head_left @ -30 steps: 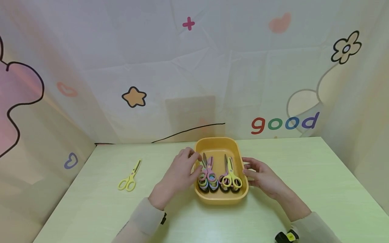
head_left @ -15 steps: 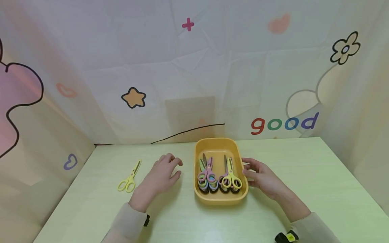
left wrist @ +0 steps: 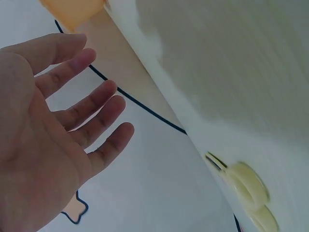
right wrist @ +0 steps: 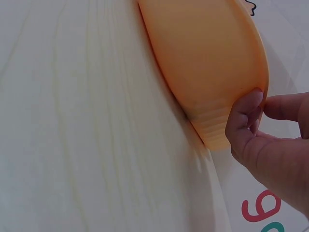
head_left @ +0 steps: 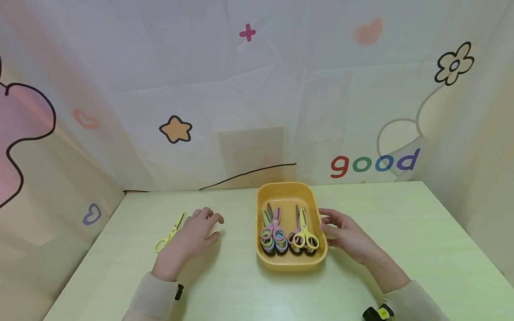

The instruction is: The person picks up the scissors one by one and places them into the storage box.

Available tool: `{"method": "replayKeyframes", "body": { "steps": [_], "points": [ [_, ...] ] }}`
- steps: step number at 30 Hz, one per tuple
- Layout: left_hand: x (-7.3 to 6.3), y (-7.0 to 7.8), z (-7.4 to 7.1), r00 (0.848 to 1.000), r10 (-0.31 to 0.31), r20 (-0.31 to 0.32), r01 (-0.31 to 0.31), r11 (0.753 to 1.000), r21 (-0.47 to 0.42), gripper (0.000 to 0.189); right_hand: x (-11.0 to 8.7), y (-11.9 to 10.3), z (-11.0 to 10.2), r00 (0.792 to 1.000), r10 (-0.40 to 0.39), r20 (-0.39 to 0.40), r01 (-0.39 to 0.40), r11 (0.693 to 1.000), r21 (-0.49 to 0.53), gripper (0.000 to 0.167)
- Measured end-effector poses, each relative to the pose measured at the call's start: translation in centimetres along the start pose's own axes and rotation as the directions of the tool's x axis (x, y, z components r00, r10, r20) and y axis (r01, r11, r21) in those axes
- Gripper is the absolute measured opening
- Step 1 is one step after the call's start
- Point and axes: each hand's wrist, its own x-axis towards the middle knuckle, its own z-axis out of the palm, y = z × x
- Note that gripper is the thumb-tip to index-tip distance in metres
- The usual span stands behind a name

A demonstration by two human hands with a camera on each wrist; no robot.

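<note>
My left hand [head_left: 192, 236] hovers over the table at the left with nothing in its grasp, fingers spread and slightly bent. Partly behind it lies a pair of yellow scissors [head_left: 162, 243], blades pointing away. In the left wrist view, the bare palm [left wrist: 43, 145] faces the camera, apart from the scissors [left wrist: 248, 186]. Farther right stands a yellow plastic tray [head_left: 287, 189]. Inside, several scissors lie in two groups, with pink scissors [head_left: 275, 223] atop the left one and yellow scissors [head_left: 304, 232] atop the right. My right hand [head_left: 349, 234] holds the tray's right rim with fingertips and thumb.
The pale wooden table [head_left: 241, 294] ends at a printed white curtain [head_left: 257, 102] behind and at both sides. A black-and-yellow device [head_left: 379, 313] sits by the right sleeve. A dark clip [head_left: 179, 292] shows at the left cuff.
My left hand has moved away from the tray's left side, leftward to the single yellow scissors, and now partly covers them. The right hand and tray have stayed in place.
</note>
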Motion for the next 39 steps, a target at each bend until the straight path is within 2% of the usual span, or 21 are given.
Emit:
{"method": "replayKeyframes", "body": {
  "steps": [10,15,22,29,35,39],
  "points": [
    [-2.1,-2.7,-1.3,0.992,-0.115,0.052,0.116,0.993,-0.032,0.029,0.0,0.0,0.0,1.0,0.009,-0.006,-0.009,1.0,-0.006,0.057],
    [-3.0,-3.5,-1.6,0.98,-0.169,0.107,0.176,0.983,-0.051,0.031,0.1,0.1,0.0,1.0,0.008,0.0,-0.008,1.0,0.002,0.056],
    [-3.9,-3.8,-2.2,0.954,-0.242,0.178,0.254,0.966,-0.05,0.037,0.1,0.1,-0.1,1.0,0.009,-0.001,-0.009,1.0,-0.002,0.056],
    [-4.6,-4.1,-2.7,0.927,-0.27,0.259,0.291,0.956,-0.045,0.048,0.1,0.0,-0.1,1.0,0.014,-0.005,-0.014,1.0,-0.003,0.056],
    [-4.9,-4.6,-2.8,0.92,-0.289,0.264,0.313,0.948,-0.051,0.057,0.1,0.1,-0.1,1.0,0.013,-0.003,-0.013,1.0,-0.004,0.056],
    [-5.0,-4.9,-2.6,0.914,-0.308,0.264,0.333,0.941,-0.055,0.054,0.1,0.1,-0.1,1.0,0.009,0.0,-0.009,1.0,-0.004,0.057]
  ]
}}
